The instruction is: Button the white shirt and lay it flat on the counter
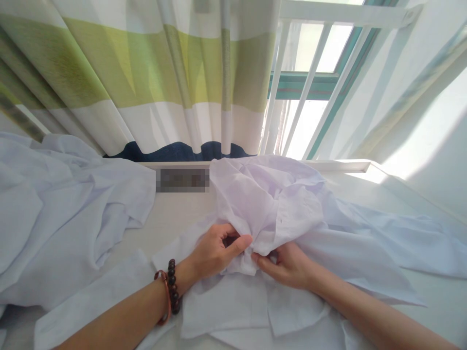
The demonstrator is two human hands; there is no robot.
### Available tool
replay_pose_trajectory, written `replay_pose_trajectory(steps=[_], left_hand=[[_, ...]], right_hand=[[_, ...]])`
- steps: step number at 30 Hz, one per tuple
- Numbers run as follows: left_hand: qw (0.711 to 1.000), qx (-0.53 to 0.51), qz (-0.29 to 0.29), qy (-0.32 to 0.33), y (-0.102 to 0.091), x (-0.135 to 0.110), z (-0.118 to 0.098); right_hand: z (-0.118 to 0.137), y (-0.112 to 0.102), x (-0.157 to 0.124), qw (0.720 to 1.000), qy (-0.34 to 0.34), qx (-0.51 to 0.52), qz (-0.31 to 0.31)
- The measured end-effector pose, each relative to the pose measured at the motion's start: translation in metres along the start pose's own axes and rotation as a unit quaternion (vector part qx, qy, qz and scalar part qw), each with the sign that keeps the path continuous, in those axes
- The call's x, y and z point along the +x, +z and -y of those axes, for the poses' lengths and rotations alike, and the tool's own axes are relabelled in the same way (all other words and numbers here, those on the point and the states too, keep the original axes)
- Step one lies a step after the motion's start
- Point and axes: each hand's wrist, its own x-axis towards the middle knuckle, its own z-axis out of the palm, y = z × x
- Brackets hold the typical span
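A crumpled white garment with a buttoned strip, which looks like a shirt (292, 214), lies spread over the white surface in front of me. My left hand (219, 248) pinches its gathered fabric between thumb and fingers near the middle. Close beside it, my right hand (284, 262) grips the same cloth, its thumb almost touching the left one. Folds hide most of the fingertips. One part of the garment stretches away to the right, and more white cloth lies beneath both hands. On my left wrist are a dark beaded bracelet (173, 287) and a reddish-brown band.
Another heap of white cloth (73, 204) lies at the left. The white surface (168, 209) has a raised rim along its back. Behind it hang a green-and-white curtain (153, 73) and a white railing (306, 87) before a window. A wall stands on the right.
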Motion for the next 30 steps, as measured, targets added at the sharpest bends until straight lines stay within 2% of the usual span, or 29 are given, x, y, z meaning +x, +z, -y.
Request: replay_pose_trajectory(steps=[3, 5, 11, 16, 19, 24, 30], left_hand=[[0.999, -0.027, 0.043, 0.020, -0.002, 0.000, -0.002], [0.998, -0.027, 0.047, 0.013, -0.003, 0.001, -0.002], [0.999, 0.016, 0.035, -0.015, -0.001, 0.003, 0.000], [0.998, 0.058, 0.014, -0.018, 0.002, 0.001, -0.006], [0.995, 0.100, -0.005, -0.019, 0.003, 0.001, -0.009], [0.998, 0.050, 0.030, 0.007, 0.000, 0.002, -0.006], [0.998, 0.024, 0.048, -0.027, -0.003, 0.002, 0.001]], right_hand=[[0.000, -0.003, 0.000, 1.000, -0.011, -0.010, 0.012], [0.000, -0.004, 0.000, 0.999, -0.018, -0.032, 0.017], [-0.001, -0.007, -0.001, 0.992, -0.062, -0.105, 0.007], [0.000, -0.009, -0.002, 0.994, -0.067, -0.068, -0.046], [-0.001, -0.009, -0.003, 0.995, -0.074, -0.049, -0.044], [-0.005, -0.004, -0.003, 0.998, -0.031, -0.052, 0.016], [-0.010, -0.001, -0.003, 1.000, -0.001, -0.026, 0.017]])
